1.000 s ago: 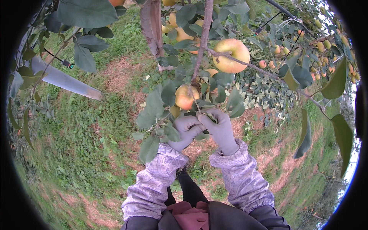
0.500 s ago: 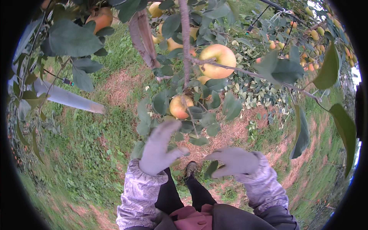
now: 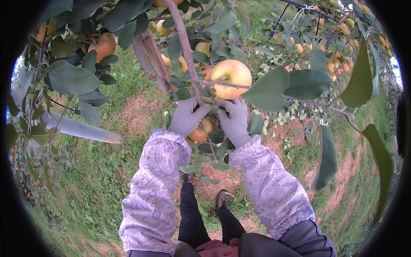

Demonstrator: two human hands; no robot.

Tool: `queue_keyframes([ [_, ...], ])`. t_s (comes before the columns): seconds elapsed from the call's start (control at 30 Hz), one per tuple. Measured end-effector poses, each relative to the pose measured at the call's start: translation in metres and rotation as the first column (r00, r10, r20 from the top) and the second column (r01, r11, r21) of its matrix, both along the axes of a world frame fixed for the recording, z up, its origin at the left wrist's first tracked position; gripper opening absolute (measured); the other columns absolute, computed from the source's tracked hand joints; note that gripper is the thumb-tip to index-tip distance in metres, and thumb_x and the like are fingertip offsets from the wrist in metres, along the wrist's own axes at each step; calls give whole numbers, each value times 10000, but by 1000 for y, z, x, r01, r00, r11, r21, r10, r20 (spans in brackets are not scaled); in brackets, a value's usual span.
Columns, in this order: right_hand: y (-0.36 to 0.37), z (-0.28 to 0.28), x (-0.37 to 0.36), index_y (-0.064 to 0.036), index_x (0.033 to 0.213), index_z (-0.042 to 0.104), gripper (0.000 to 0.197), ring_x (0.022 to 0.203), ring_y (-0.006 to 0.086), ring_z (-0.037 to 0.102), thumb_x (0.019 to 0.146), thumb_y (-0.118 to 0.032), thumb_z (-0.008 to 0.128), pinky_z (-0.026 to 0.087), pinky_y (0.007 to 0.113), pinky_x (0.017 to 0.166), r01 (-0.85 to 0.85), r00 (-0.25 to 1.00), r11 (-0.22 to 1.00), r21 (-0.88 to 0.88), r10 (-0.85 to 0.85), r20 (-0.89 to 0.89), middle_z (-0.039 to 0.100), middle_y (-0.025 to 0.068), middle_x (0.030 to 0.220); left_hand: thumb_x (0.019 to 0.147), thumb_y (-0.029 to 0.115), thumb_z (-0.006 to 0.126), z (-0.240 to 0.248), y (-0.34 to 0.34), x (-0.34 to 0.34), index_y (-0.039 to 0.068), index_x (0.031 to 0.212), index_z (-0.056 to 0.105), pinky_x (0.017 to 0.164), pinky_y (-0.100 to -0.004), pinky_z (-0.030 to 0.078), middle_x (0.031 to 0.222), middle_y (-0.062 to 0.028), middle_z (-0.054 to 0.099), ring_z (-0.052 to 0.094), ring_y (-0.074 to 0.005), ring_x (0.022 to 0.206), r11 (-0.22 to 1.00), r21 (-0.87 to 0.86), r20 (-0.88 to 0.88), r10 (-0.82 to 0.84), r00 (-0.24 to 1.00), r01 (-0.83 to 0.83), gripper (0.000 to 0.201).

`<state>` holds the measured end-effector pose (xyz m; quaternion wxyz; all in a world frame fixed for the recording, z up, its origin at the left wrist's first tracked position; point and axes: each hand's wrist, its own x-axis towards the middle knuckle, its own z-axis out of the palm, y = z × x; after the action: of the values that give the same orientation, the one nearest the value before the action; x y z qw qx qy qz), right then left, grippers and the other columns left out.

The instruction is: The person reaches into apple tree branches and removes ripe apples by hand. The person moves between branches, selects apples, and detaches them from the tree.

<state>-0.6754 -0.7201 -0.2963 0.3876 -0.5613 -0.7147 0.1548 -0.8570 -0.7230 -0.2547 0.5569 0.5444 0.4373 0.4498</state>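
Note:
Both my hands wear pale grey gloves and reach into an apple tree. My left hand (image 3: 187, 117) is closed around the lower part of a hanging branch (image 3: 188, 49), its thumb and fingertips near some small green leaves. My right hand (image 3: 234, 121) is closed just beside it, fingers bent in a pinch; what lies between them is hidden. A large yellow apple (image 3: 233, 73) with a pink blush hangs right above my right hand. Below and between the hands is a smaller red-yellow apple (image 3: 201, 130), partly covered by my left hand and a twig.
A thin side branch with big leaves (image 3: 308, 83) stretches across to the right. At left hang an orange-red apple (image 3: 102, 46) and a grey pole (image 3: 81, 127). A thicker wooden limb (image 3: 150, 60) stands behind. More fruit-laden trees (image 3: 338, 64) are at far right.
Both hands have moved up and inward from below the lower apple to the branch. The left has closed on it, and the right has closed beside it. My view has shifted slightly.

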Motion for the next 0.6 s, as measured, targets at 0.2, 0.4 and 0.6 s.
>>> queue_keyframes([
  [0.2, -24, -5, 19, -226, 1050, 772, 411, 1334, 378, 494, 705, -10, 723, 329, 550, 1131, -39, 995, 981, 191, 21, 95, 593, 112, 1380, 1000, 60, 584, -14, -6, 2, -33, 1196, 654, 907, -297, 524, 1077, -77, 720, 651, -120, 989, 982, 185, -150, 66, 987, -38, 228],
  [0.4, -37, -11, 31, -236, 1030, 767, 338, 1346, 389, 476, 728, -83, 760, 290, 561, 1169, -72, 949, 977, 199, 5, 316, 573, 122, 1420, 1015, 38, 551, -33, 1, 6, -34, 1191, 634, 927, -298, 518, 1096, -82, 716, 648, -124, 1003, 999, -19, 196, -25, 980, 29, 208],
  [0.6, -57, -63, 89, -162, 1214, 712, 451, 1364, 377, 471, 775, -195, 814, 376, 496, 1139, 222, 920, 966, -130, -163, 356, 514, 178, 1483, 1022, 56, 560, -38, 7, 2, -17, 1215, 630, 924, -280, 500, 1081, -54, 701, 623, -101, 999, 999, 18, 66, -30, 997, 28, 218],
])
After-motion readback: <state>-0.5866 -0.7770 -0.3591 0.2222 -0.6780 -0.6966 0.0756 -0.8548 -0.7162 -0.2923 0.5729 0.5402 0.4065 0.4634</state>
